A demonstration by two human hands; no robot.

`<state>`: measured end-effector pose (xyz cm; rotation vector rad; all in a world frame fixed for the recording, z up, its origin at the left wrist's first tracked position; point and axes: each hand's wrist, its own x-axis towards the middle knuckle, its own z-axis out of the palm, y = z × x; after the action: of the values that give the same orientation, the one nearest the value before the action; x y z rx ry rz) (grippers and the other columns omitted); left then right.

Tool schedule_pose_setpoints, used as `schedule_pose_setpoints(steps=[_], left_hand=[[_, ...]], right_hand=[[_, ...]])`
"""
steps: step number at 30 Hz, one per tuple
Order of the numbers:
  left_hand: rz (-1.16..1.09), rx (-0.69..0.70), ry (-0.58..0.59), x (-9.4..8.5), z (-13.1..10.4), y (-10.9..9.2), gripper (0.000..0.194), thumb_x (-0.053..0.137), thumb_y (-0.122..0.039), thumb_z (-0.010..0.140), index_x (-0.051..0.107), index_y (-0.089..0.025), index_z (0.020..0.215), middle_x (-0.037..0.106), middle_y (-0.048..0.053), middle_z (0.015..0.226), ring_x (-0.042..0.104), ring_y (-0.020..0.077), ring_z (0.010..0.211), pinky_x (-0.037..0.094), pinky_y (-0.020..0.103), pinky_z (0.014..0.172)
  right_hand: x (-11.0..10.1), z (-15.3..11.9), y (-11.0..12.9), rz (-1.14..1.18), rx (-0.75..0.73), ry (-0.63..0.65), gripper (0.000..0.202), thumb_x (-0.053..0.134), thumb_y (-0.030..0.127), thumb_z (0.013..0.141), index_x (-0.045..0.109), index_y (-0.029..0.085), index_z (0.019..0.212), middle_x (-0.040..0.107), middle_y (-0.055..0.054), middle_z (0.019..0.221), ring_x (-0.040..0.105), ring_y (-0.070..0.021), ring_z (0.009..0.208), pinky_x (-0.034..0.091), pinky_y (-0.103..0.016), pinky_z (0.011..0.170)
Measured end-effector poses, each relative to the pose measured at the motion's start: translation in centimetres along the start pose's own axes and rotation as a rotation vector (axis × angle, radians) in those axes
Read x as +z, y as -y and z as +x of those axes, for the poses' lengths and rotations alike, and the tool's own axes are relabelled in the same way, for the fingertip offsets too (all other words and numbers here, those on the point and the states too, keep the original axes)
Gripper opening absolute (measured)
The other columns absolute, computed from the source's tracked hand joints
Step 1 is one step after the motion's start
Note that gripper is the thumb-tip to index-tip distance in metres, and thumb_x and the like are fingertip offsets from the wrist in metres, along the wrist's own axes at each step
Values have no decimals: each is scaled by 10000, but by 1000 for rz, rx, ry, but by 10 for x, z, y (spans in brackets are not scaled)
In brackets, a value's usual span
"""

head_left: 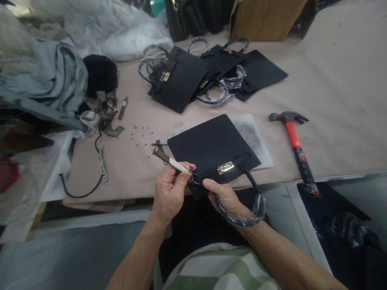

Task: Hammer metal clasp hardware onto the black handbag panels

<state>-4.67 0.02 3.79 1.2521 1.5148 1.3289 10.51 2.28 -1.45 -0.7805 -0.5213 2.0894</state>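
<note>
A flat black leather bag panel [211, 147] with a silver clasp [226, 167] lies at the table's near edge. My left hand [171, 191] grips a slim tool [171, 161] with a white and brown handle, its tip touching the panel's near corner. My right hand [225, 197] pinches that same corner of the panel. The panel's plastic-wrapped black handle [255, 205] loops around my right wrist.
A red-handled hammer [294, 141] lies to the right. Several more black bag panels [193, 74] are piled at the back. A grey sheet [252, 137] lies under the panel. Grey cloth [45, 84], scraps and a black cord [81, 193] sit at the left.
</note>
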Motion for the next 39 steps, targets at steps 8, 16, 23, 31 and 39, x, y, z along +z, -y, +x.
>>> schedule_pose_setpoints(steps=[8,16,23,31,39], left_hand=[[53,16,47,-2,6,-1,144,595,-301,969,683,-188,983,725,90,1042,691,228,973,555,354,895],[129,-4,23,2,4,1,149,590,-303,960,681,-186,977,738,85,1037,693,222,954,553,336,867],[97,-25,-14,4,1,5,181,592,-329,964,692,-180,980,743,89,1027,693,213,937,548,333,868],[159,36,-42,11,-3,-4,170,588,-318,953,681,-177,974,747,87,1021,701,214,929,553,329,853],[189,69,-45,10,-9,-6,171,581,-305,958,694,-181,989,747,79,1014,696,205,912,542,313,837]], right_hand=[[-2,0,-2,-22,32,-21,424,850,357,717,744,238,1111,760,-44,1103,642,-283,1146,446,-488,1089],[-9,-1,15,-260,54,26,242,813,444,754,753,225,836,712,-13,770,614,-188,719,528,-350,710],[-16,-8,32,-463,223,92,225,792,367,704,707,177,619,659,-16,640,560,-141,619,454,-284,624],[-11,-7,28,-333,139,70,134,777,291,654,711,175,652,646,-4,602,539,-136,550,435,-282,555],[-9,-13,31,-345,151,123,123,749,282,662,698,176,628,639,-7,600,536,-134,558,432,-286,573]])
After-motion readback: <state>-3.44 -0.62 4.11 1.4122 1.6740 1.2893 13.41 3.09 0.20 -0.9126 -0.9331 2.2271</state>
